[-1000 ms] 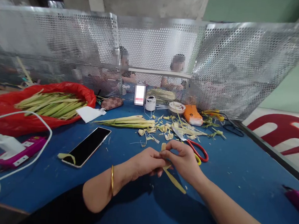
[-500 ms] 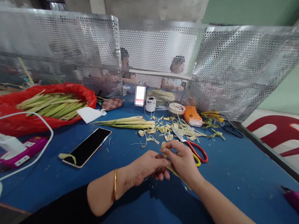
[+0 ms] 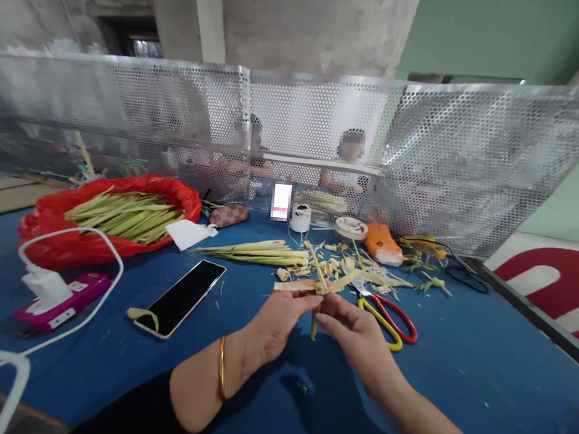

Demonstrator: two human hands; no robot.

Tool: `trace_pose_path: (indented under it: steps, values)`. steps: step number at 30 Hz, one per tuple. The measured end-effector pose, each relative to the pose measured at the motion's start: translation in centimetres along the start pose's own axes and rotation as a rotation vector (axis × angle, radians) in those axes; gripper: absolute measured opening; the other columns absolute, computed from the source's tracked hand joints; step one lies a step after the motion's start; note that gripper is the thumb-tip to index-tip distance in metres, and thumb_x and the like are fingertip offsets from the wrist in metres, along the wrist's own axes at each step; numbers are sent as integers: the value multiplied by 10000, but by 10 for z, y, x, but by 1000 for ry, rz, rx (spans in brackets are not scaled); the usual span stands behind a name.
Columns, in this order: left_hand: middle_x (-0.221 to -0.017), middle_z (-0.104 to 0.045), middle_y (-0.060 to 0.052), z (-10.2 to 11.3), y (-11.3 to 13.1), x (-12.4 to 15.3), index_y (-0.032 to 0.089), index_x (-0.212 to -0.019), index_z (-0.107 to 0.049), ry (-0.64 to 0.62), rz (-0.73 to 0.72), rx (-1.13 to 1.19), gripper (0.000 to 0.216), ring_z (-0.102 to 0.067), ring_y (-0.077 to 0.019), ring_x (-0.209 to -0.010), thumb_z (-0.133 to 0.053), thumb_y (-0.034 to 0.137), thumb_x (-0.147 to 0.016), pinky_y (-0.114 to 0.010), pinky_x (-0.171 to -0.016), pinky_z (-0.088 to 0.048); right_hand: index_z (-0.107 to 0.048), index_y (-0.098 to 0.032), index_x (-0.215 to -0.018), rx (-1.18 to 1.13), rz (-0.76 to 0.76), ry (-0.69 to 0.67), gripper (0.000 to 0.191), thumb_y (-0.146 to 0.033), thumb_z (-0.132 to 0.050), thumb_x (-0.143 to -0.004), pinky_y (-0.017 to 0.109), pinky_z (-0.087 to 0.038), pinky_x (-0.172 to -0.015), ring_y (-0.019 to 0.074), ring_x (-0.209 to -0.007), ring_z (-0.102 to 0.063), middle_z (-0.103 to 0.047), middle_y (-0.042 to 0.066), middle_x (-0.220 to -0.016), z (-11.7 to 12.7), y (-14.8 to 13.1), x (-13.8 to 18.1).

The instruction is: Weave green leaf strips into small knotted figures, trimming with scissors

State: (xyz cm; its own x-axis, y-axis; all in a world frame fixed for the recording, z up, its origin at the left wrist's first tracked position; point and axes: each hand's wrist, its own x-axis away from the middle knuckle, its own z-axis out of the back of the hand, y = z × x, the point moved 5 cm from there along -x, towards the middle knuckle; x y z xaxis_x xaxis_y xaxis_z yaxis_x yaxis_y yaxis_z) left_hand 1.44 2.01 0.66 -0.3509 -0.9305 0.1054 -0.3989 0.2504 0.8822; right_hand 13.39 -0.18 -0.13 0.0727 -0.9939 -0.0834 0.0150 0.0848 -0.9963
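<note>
Many leaves in red bag, left hand pinching leaf cross

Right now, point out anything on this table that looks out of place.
Leaf trimmings lie strewn across the blue table beyond the leaf cross in the left hand, some over the scissors. A curled leaf strip lies on the near corner of the phone. Nothing looks spilled or broken.
</note>
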Motion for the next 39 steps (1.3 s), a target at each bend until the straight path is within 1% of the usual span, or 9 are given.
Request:
trace_pose_path:
  steps: [4, 11, 17, 22, 28, 32, 34, 36, 39]
  values:
    - [-857, -743, -81, -6, -6, 1, 140, -876, -750, -39, -21, -13, 264, -666, -227, -909, -774, 259, -641, -347, -946, -445, -725, -162, -753, -4, 5, 52, 291, -448, -725, -697, 357, -432, -864, 246, -894, -593, -692, 56, -830, -2, 3, 2]
    - [-917, -730, -84, -6, -1, 2, 142, -840, -741, -36, -66, -29, 262, -645, -229, -943, -804, 273, -622, -311, -891, -459, -673, -160, -684, -16, -12, 14, 238, -395, -716, -686, 276, -427, -697, 167, -730, -520, -604, 21, -754, -1, 0, 3]
    - [-867, -725, -89, -3, -2, 3, 122, -839, -726, 0, 17, 36, 321, -659, -221, -863, -840, 262, -573, -301, -804, -478, -623, -162, -657, 6, -1, -29, 191, -336, -680, -714, 274, -423, -711, 167, -743, -494, -563, 22, -748, -4, -7, 5]
    - [-850, -724, -86, -5, -1, 4, 118, -812, -721, 9, 33, 52, 277, -661, -210, -853, -833, 214, -577, -285, -795, -472, -597, -165, -631, 24, 3, -36, 194, -327, -666, -712, 269, -412, -667, 156, -698, -471, -536, 10, -704, -6, -7, 6]
    - [-806, -709, -70, 0, 2, 0, 114, -810, -683, 39, 105, 70, 217, -653, -165, -787, -758, 119, -607, -255, -781, -475, -613, -165, -628, 36, -58, -43, 256, -393, -677, -725, 292, -424, -716, 171, -726, -521, -596, 6, -701, -3, -2, 3]
    - [-735, -676, -42, 6, 2, 0, 129, -861, -656, 38, 174, 47, 222, -628, -146, -705, -685, 132, -641, -277, -730, -482, -646, -161, -705, -32, -67, 104, 348, -506, -670, -742, 308, -449, -757, 171, -716, -570, -622, 17, -687, 15, -4, -3]
    - [-663, -633, -7, 7, 0, 1, 133, -896, -658, 18, 202, -38, 243, -560, -103, -585, -696, 195, -664, -228, -601, -433, -637, -166, -778, -104, -54, 179, 355, -505, -712, -701, 311, -470, -732, 159, -675, -585, -630, 17, -728, 23, -5, -6]
    - [-605, -576, 30, 7, 0, 1, 132, -896, -665, -2, 186, -180, 264, -428, -53, -474, -725, 257, -671, -193, -479, -302, -627, -177, -845, -88, -21, 198, 371, -461, -763, -648, 305, -481, -695, 159, -658, -594, -633, 14, -754, 28, -8, -9]
    - [-571, -540, 48, 4, 4, 1, 123, -858, -670, -27, 96, -353, 254, -325, -38, -437, -729, 291, -677, -210, -446, -206, -640, -187, -819, 159, 72, 74, 259, -403, -722, -703, 278, -458, -649, 162, -659, -582, -626, 4, -701, 26, -14, -11]
